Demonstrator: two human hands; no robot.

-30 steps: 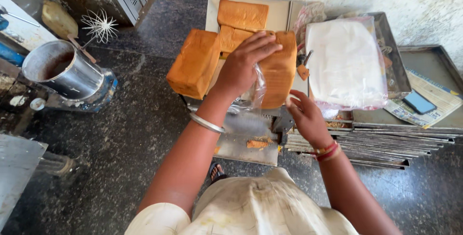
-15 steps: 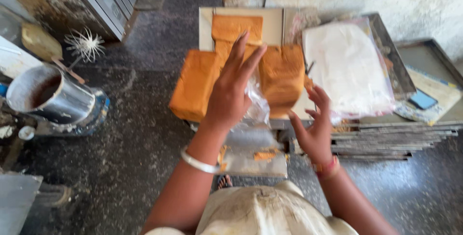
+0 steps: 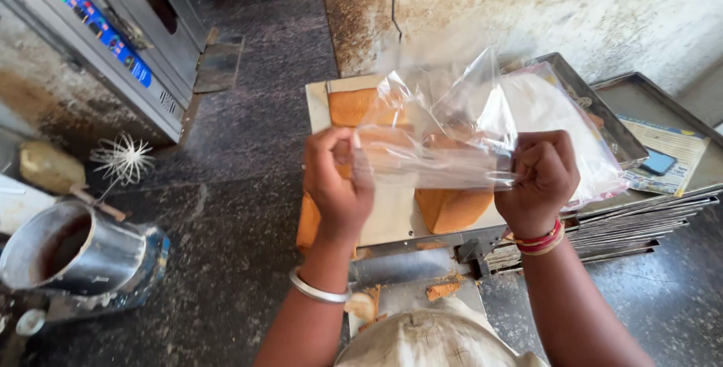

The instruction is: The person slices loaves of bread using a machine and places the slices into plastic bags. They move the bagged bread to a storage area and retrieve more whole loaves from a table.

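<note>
Raised hands' grip on clear plastic bag (image 3: pixel 440 129)

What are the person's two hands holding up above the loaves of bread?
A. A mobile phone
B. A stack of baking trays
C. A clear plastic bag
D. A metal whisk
C. The left hand and the right hand each grip one side of a clear plastic bag, stretched between them above the brown loaves; the whisk lies off to the left, untouched.
</note>
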